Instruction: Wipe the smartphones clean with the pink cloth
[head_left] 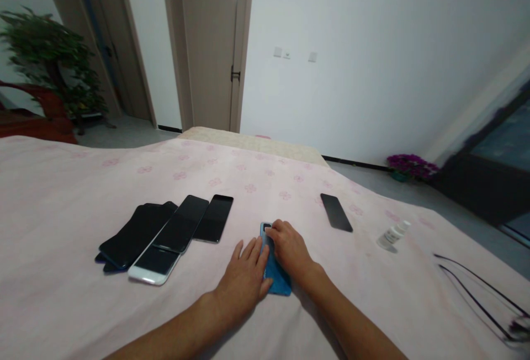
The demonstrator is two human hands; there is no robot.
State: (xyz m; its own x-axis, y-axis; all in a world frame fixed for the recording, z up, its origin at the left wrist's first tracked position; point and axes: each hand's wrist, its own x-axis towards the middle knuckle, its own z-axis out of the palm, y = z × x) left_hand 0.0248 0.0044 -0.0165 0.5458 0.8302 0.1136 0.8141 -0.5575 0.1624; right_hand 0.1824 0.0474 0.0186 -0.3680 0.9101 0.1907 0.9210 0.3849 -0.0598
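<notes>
A blue smartphone (pixel 278 280) lies back side up on the pink floral bedspread (pixel 248 327), its dark camera block at the far end. My left hand (pixel 244 274) rests flat with fingers spread along the phone's left edge, the thumb over its lower part. Fingers of my right hand (pixel 290 247) are curled together at the camera end. A small white piece (pixel 269 231) shows at those fingertips; its kind is too small to make out. Part of the phone's middle is hidden under both hands.
Several phones (pixel 182 225) lie overlapping at the left. One dark phone (pixel 336 212) lies alone at the right, near a small white-capped spray bottle (pixel 393 236) standing tilted in view. Eyeglasses (pixel 476 288) are at the far right. Beyond the bed are a door (pixel 211 45) and a plant (pixel 49 56).
</notes>
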